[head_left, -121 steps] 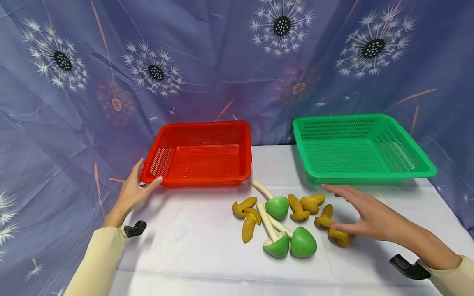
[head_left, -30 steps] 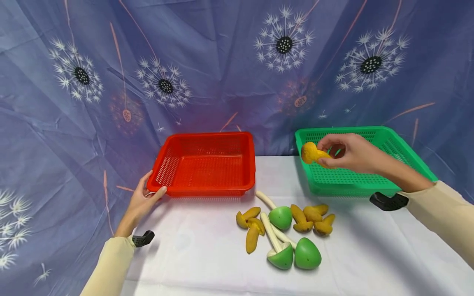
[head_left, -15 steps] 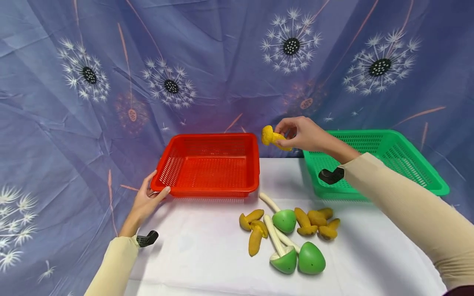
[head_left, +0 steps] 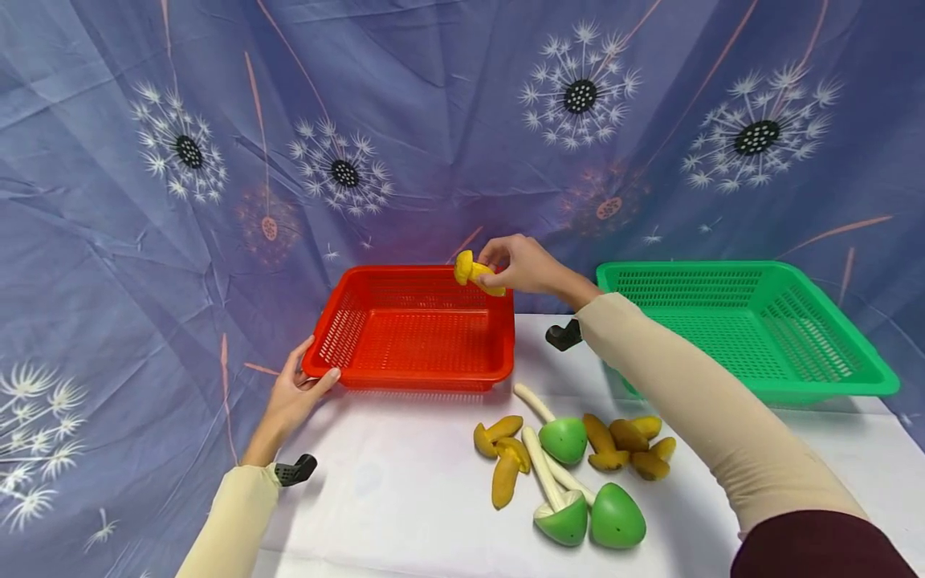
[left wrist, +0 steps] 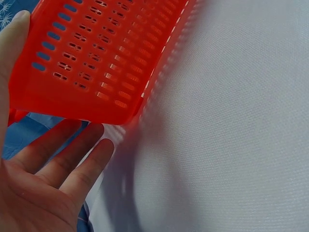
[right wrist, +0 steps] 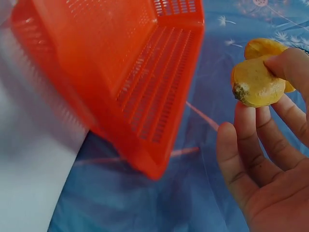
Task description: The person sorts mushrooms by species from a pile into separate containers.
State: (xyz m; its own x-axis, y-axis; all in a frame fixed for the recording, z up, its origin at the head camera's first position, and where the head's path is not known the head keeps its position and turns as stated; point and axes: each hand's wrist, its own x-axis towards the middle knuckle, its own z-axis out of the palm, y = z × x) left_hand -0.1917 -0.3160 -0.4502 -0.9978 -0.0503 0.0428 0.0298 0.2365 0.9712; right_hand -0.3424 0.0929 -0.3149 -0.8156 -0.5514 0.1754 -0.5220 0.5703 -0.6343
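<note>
A yellow toy mushroom point(head_left: 466, 268) is pinched between the thumb and fingertips of my right hand point(head_left: 526, 265), over the red basket's back right edge. The right wrist view shows the mushroom point(right wrist: 258, 82) held at its stem end, apart from the basket. My left hand point(head_left: 291, 403) touches the front left corner of the red plastic basket point(head_left: 419, 376). In the left wrist view its fingers are straight beneath the corner, with the thumb along the basket's side point(left wrist: 87, 99). Nothing lies in the part of the red basket that shows.
A green basket point(head_left: 723, 385) stands at the right, partly behind my right sleeve. On the white cloth lie green-capped mushrooms point(head_left: 617, 518) with pale stems. Several yellow-brown mushrooms point(head_left: 508, 474) lie on both sides of them. A blue dandelion-print cloth point(head_left: 448, 160) hangs behind.
My right hand picked up a yellow mushroom from the right of the group and carried it left, past the green basket, to the red basket. My left hand has stayed at its corner.
</note>
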